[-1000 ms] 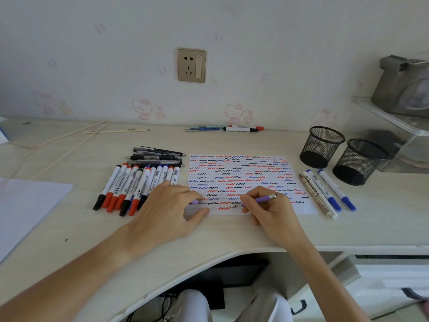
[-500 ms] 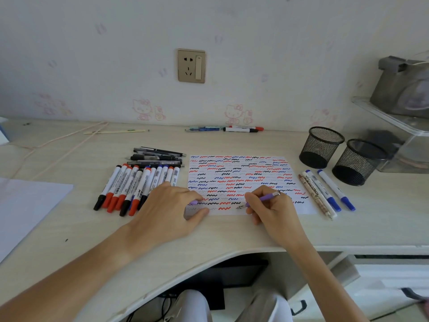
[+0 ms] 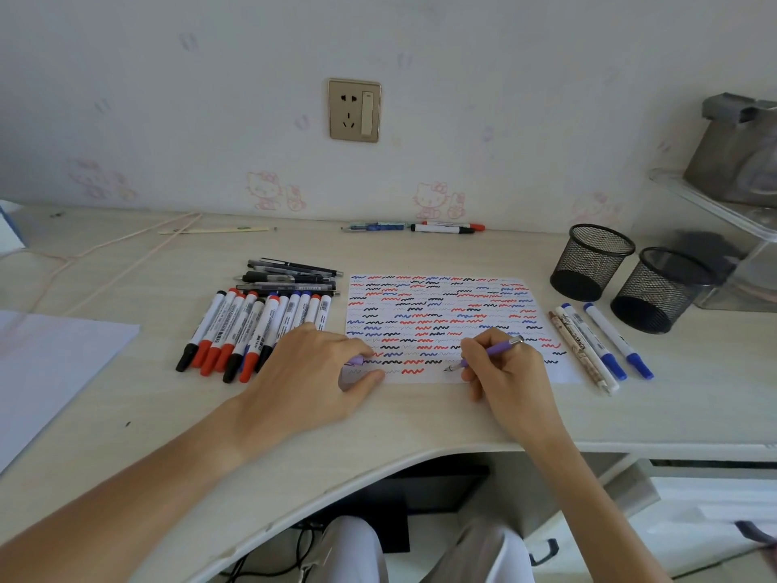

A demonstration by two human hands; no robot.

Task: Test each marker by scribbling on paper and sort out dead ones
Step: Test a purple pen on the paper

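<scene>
Desk [image 3: 420,422]: pale wood, curved front edge, against the wall.
Paper [image 3: 441,305]: white sheet at the centre, covered in red, blue and black squiggles.
Left hand [image 3: 311,372]: rests on the paper's near-left corner — fingers curled round a purple cap [image 3: 354,361].
Right hand [image 3: 508,372]: grips a purple pen [image 3: 487,353], tip at the sheet's bottom rows.
Mesh cups [image 3: 593,263]: two black ones, far right.
Marker row [image 3: 256,326]: lying left of the paper — dark pens behind it.
Tested pens [image 3: 605,342]: four just right of the paper.
</scene>
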